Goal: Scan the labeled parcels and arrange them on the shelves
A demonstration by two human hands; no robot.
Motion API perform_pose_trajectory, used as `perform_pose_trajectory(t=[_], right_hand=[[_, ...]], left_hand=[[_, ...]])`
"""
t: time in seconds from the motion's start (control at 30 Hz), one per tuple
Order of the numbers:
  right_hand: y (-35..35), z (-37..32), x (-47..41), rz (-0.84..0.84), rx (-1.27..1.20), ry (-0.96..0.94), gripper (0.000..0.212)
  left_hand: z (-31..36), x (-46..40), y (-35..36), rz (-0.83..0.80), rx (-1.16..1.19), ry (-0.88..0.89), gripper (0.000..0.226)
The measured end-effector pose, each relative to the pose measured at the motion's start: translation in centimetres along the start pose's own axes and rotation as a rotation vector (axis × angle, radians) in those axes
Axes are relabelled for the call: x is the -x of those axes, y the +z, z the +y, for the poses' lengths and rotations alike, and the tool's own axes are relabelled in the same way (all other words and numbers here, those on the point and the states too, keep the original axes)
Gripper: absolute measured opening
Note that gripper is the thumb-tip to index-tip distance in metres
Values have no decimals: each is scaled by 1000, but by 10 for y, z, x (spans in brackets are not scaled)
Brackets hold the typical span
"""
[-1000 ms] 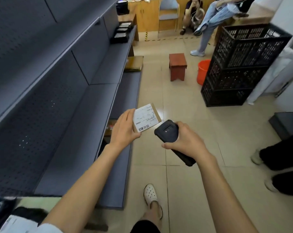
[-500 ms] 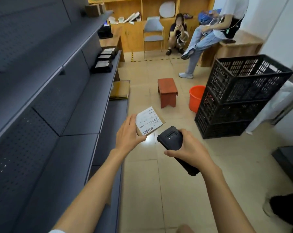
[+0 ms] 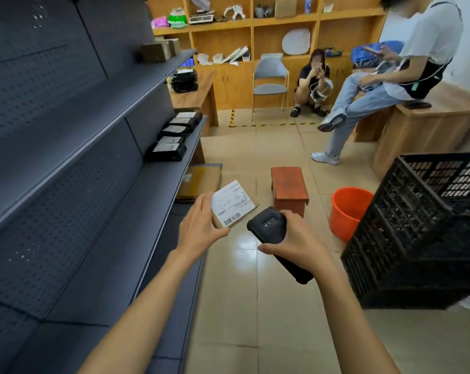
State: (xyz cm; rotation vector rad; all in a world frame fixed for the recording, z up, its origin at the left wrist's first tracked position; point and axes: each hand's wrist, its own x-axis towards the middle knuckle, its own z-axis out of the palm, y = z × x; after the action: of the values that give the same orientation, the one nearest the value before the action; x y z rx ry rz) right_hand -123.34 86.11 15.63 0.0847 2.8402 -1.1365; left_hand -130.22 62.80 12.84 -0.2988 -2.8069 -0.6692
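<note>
My left hand (image 3: 201, 229) grips a small brown parcel (image 3: 232, 205) by its left edge, its white label with a barcode facing up. Just to the right, my right hand (image 3: 296, 245) holds a black handheld scanner (image 3: 269, 225), whose head sits close to the parcel's lower right corner. Grey metal shelves (image 3: 115, 238) run along the left. Several black labeled parcels (image 3: 174, 136) lie in a row at the far end of the middle shelf. Two brown boxes (image 3: 158, 51) stand on the upper shelf.
Stacked black plastic crates (image 3: 417, 228) stand at the right, with an orange bucket (image 3: 348, 211) and a small red-brown stool (image 3: 289, 187) on the tiled floor ahead. A flat cardboard box (image 3: 201, 182) lies by the shelf base. Two people are at the back by wooden shelving.
My view has lifted from the floor toward the back of the room. Both hands keep the same hold on parcel and scanner, which now sit closer together.
</note>
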Motion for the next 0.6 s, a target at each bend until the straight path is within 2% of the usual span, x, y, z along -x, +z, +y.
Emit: perform_pose_trajectory(t=[0.23,0.4,0.6], right_hand=[[-14,-20,-181,-64,83,-101,77],[-18,-32,-316,-82,145,-137,77],[-40,-68,-492,-57,105,-173,72]], left_hand=[[-44,-151,24,34,-8,-66,92],[-83,-275,53,25,-21,-132,102],[-118,-447,61,75,-22,-98,89]])
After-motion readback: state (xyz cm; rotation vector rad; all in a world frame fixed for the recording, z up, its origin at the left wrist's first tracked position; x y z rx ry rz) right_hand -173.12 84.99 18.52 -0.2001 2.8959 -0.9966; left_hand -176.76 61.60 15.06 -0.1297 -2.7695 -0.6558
